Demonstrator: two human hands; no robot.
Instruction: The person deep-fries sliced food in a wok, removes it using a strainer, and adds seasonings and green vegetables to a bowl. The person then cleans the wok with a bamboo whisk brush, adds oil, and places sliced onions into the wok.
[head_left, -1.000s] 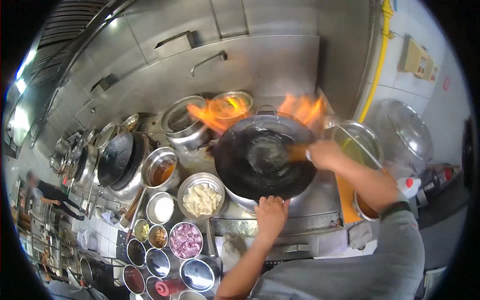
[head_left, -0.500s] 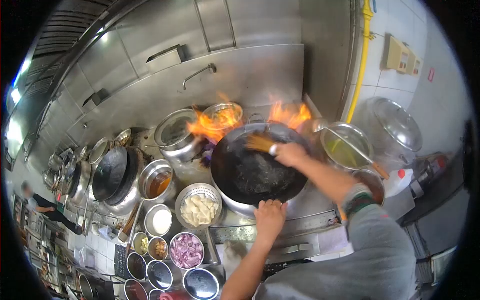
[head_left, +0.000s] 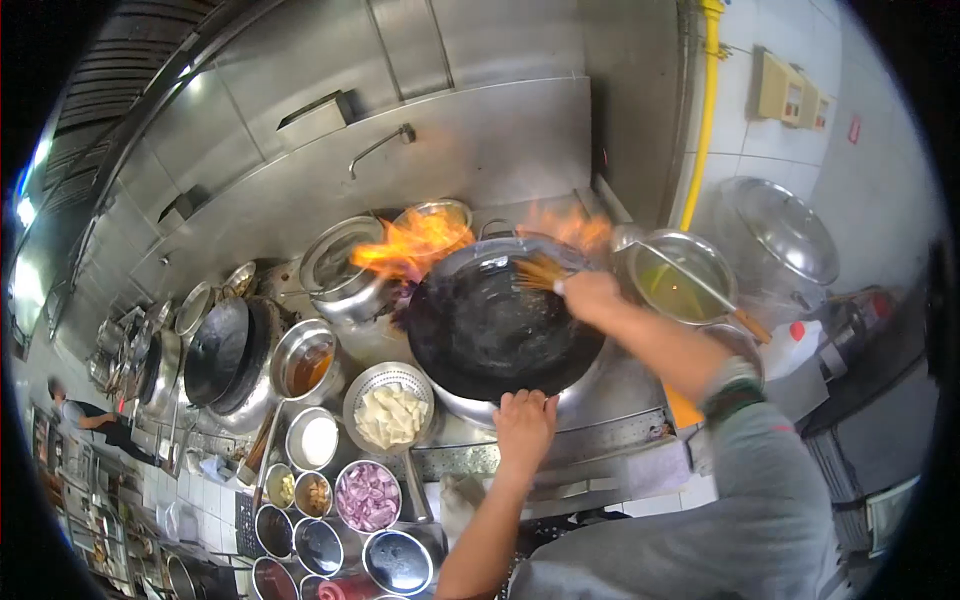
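A large black wok [head_left: 500, 350] sits on a burner in the middle of the head view, with a little water glistening inside. My left hand [head_left: 525, 425] grips its near edge, fingers curled at the rim. In my right hand [head_left: 592, 298] is a bamboo wok brush [head_left: 541, 272], its bristles against the upper right of the wok's inner wall. My right fingers are wrapped round the brush's bound end. Orange flames [head_left: 415, 245] rise behind the wok on the left, and fainter ones [head_left: 570, 228] at the back right.
Left of the wok stand a perforated strainer [head_left: 424, 490] with pale slices, a bowl of chopped purple onion [head_left: 368, 497] and a pot of brown liquid [head_left: 309, 365]. To the right, a ladle [head_left: 690, 270] lies across a pot of yellowish liquid [head_left: 668, 302]. A faucet [head_left: 382, 146] juts from the back wall.
My right hand and the brush have shifted a little rightward in the wok. The back right flames have shrunk and paled. My left hand stays at the near rim; the whole view has moved slightly.
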